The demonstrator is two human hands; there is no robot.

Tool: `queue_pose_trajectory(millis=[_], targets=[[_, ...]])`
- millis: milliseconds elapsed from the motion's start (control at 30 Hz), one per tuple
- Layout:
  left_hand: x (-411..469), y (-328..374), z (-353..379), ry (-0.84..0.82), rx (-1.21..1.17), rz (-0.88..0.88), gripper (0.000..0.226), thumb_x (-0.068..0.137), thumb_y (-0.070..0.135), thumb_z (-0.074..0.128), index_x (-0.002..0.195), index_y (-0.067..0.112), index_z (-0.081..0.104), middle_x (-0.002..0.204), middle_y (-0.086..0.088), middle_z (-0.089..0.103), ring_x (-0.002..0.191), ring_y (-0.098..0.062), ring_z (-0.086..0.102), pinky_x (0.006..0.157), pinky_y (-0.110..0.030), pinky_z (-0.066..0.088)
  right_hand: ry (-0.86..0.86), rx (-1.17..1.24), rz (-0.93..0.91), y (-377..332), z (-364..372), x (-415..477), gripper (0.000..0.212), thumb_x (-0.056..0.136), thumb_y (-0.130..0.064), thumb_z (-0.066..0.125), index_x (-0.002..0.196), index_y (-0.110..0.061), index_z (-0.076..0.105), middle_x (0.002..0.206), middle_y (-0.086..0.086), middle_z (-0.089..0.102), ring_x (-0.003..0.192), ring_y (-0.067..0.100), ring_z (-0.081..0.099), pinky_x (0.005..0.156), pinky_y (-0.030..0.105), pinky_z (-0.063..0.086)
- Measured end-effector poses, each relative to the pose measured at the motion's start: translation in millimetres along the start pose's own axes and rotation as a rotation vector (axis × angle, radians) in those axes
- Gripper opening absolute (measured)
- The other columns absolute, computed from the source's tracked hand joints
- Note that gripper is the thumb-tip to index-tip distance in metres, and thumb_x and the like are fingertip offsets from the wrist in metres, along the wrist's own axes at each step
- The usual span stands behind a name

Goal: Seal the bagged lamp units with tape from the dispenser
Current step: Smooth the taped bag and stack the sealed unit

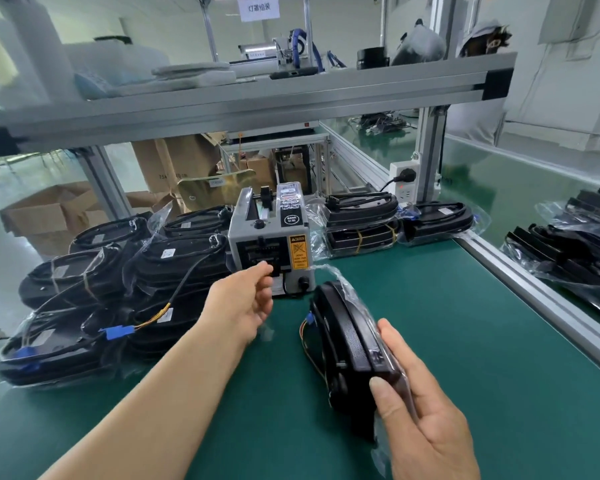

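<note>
A grey automatic tape dispenser (pixel 271 249) stands in the middle of the green table (pixel 447 327). My left hand (pixel 246 299) reaches to its front outlet, fingertips pinched together at the slot; any tape there is too small to make out. My right hand (pixel 426 410) grips a black lamp unit in a clear plastic bag (pixel 350 344), held on edge just right of the dispenser, with the loose bag end pointing toward the dispenser.
Several bagged lamp units are piled at the left (pixel 94 292), and more are stacked behind the dispenser at the right (pixel 364 220). A further pile lies beyond the aluminium rail at far right (pixel 568 251). An aluminium shelf frame (pixel 243 98) spans overhead.
</note>
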State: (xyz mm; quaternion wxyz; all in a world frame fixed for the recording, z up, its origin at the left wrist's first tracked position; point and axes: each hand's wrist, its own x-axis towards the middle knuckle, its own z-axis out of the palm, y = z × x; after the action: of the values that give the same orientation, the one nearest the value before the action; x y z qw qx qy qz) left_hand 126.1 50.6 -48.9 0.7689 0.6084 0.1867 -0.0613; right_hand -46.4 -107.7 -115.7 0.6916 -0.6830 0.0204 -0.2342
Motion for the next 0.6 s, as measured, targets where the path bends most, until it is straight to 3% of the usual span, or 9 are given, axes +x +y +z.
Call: queue_pose_trajectory(millis=[167,267,367,433,533,600], targets=[[46.3,11.0,7.0,0.130,-0.104,-0.104,0.017,0.098,0.020,0.061,0.082,0.014,0.064,0.047,0.007,0.056,0.035,-0.001,0.049,0.051,-0.018,0.039,-0.007,0.007,-0.043,-2.4,0.6,2.9,0.046,0.082,-0.022,0.072,0.126,-0.032,0.064,0.128,-0.022,0.065,0.122,-0.005,0.057,0.093,-0.001,0.036],[56.6,11.9,12.1,0.170,-0.134,-0.121,0.004,0.096,0.019,0.064,0.099,0.015,0.064,0.062,0.005,0.061,0.035,-0.001,0.052,0.050,-0.019,0.040,0.004,0.047,-0.056,-0.8,0.8,4.5,0.044,0.083,-0.024,0.075,0.126,-0.029,0.065,0.128,-0.021,0.065,0.122,-0.005,0.058,0.094,0.001,0.038],[62.0,11.4,17.0,0.191,-0.174,-0.109,0.011,0.094,0.017,0.066,0.104,0.017,0.062,0.065,0.005,0.063,0.034,-0.001,0.054,0.051,-0.021,0.039,0.027,0.058,-0.106,3.8,0.5,4.9,0.045,0.081,-0.015,0.078,0.124,-0.025,0.066,0.129,-0.020,0.065,0.124,-0.002,0.057,0.096,0.003,0.039],[65.1,12.5,21.6,0.223,-0.184,-0.107,0.015,0.093,0.015,0.067,0.107,0.017,0.061,0.063,0.005,0.063,0.036,-0.001,0.055,0.049,-0.022,0.039,0.026,0.074,-0.121,6.3,0.8,4.8,0.050,0.075,-0.011,0.069,0.124,-0.023,0.066,0.130,-0.019,0.065,0.124,0.000,0.057,0.097,0.005,0.040],[65.0,16.1,29.1,0.300,-0.249,-0.105,0.006,0.093,0.010,0.061,0.099,0.011,0.061,0.061,0.001,0.062,0.043,-0.005,0.055,0.048,-0.021,0.039,0.018,0.080,-0.123,7.6,0.6,5.6,0.052,0.075,-0.010,0.067,0.126,-0.021,0.065,0.132,-0.017,0.064,0.126,0.001,0.057,0.098,0.006,0.041],[61.9,14.6,32.3,0.358,-0.299,-0.059,0.006,0.089,0.006,0.059,0.084,0.007,0.057,0.059,0.000,0.059,0.042,-0.006,0.052,0.044,-0.019,0.038,0.007,0.068,-0.121,7.9,-0.6,6.2,0.049,0.080,-0.011,0.070,0.128,-0.022,0.064,0.134,-0.018,0.062,0.127,0.001,0.055,0.098,0.005,0.040]])
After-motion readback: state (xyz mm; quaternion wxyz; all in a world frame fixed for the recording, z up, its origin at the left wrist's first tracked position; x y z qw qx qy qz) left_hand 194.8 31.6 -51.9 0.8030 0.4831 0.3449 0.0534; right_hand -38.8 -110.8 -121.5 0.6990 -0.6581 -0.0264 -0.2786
